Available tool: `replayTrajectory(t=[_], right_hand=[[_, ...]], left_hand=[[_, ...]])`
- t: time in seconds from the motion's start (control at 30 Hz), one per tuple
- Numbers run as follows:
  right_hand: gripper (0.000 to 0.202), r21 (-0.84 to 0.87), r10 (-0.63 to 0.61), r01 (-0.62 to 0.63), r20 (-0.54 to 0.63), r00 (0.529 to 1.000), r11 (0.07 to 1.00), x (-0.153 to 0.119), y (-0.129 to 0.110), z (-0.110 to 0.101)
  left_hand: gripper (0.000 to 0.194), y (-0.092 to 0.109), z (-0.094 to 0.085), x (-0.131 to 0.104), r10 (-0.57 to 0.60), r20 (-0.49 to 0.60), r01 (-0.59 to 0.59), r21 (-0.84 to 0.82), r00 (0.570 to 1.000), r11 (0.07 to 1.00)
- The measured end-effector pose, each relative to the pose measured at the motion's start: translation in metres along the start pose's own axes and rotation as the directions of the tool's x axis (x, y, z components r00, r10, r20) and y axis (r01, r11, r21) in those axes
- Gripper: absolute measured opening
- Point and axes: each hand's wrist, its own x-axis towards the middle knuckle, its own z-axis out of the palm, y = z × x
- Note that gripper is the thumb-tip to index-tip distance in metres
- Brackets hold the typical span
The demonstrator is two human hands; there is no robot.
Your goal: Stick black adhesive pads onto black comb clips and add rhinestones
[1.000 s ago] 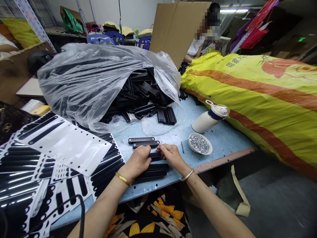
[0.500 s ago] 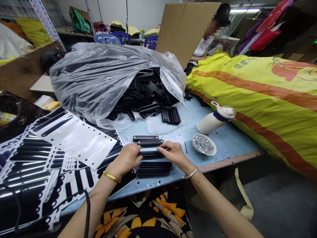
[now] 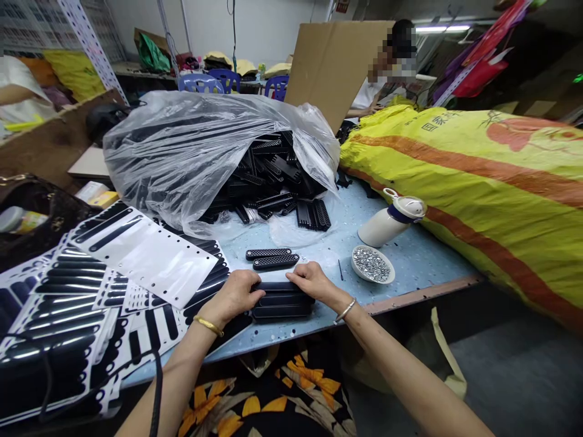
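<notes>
My left hand (image 3: 240,295) pinches the left end of a smooth black oblong piece (image 3: 276,286), thumb and bent fingers closed on it. At the other end, the fingertips of my right hand (image 3: 315,283) press on the same piece. Right against its near side lie two more smooth black pieces (image 3: 283,311), side by side on the table. Just beyond my hands rest two black pieces with a mesh-like texture (image 3: 276,261) and small silvery dots at their ends. What lies under my fingertips is hidden.
A clear plastic bag (image 3: 159,152) spills black toothed pieces (image 3: 273,173). Sheets with black strips (image 3: 155,258) cover the left. Right stand a bowl of small silvery parts (image 3: 372,264), a white bottle (image 3: 387,223) and a yellow sack (image 3: 464,164). A person (image 3: 364,97) sits behind cardboard.
Both hands have brought the held piece slightly nearer to me, closing the gap to the two smooth pieces. A person's arm and white sleeve have come into view at far left.
</notes>
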Motion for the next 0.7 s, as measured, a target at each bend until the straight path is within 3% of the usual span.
replayTrajectory(t=[0.07, 0.17, 0.27, 0.3, 0.37, 0.4, 0.47, 0.57, 0.63, 0.7], right_hand=[[0.048, 0.017, 0.02, -0.02, -0.014, 1.0, 1.0, -0.007, 0.001, -0.012], [0.048, 0.035, 0.079, -0.075, -0.137, 0.987, 0.997, -0.018, 0.001, -0.037], [0.045, 0.069, 0.127, -0.11, -0.329, 0.936, 0.992, -0.029, -0.004, -0.06], [0.043, 0.077, 0.127, -0.106, -0.37, 0.92, 0.991, -0.032, -0.008, -0.064], [0.04, 0.067, 0.099, -0.079, -0.395, 0.914, 0.995, -0.038, -0.019, -0.065], [0.039, 0.047, 0.071, -0.057, -0.382, 0.922, 0.997, -0.04, -0.026, -0.062], [0.037, 0.001, -0.014, 0.015, -0.327, 0.945, 1.0, -0.041, -0.041, -0.05], [0.032, -0.042, -0.198, 0.193, -0.217, 0.956, 0.98, -0.034, -0.062, -0.02], [0.026, -0.044, -0.335, 0.333, -0.165, 0.928, 0.942, -0.022, -0.076, 0.002], [0.017, -0.037, -0.476, 0.475, -0.132, 0.87, 0.879, -0.008, -0.093, 0.023]], left_hand=[[0.015, 0.003, -0.002, -0.005, -0.036, -0.025, 0.036, -0.026, 0.999, 0.999], [0.02, -0.005, -0.008, -0.021, -0.065, -0.206, 0.048, -0.087, 0.976, 0.995], [0.03, -0.034, -0.025, -0.049, -0.059, -0.447, 0.051, -0.029, 0.892, 0.998], [0.038, -0.048, -0.032, -0.059, -0.055, -0.506, 0.096, 0.055, 0.861, 0.994], [0.059, -0.077, -0.046, -0.078, -0.118, -0.572, 0.298, 0.232, 0.812, 0.926], [0.066, -0.09, -0.052, -0.086, -0.167, -0.588, 0.4, 0.291, 0.792, 0.869], [0.064, -0.109, -0.058, -0.099, -0.257, -0.541, 0.506, 0.381, 0.801, 0.774], [0.037, -0.119, -0.054, -0.111, -0.295, -0.479, 0.514, 0.429, 0.827, 0.743], [0.027, -0.118, -0.045, -0.115, -0.241, -0.525, 0.494, 0.417, 0.816, 0.763], [0.027, -0.114, -0.032, -0.117, -0.189, -0.593, 0.484, 0.387, 0.782, 0.785]])
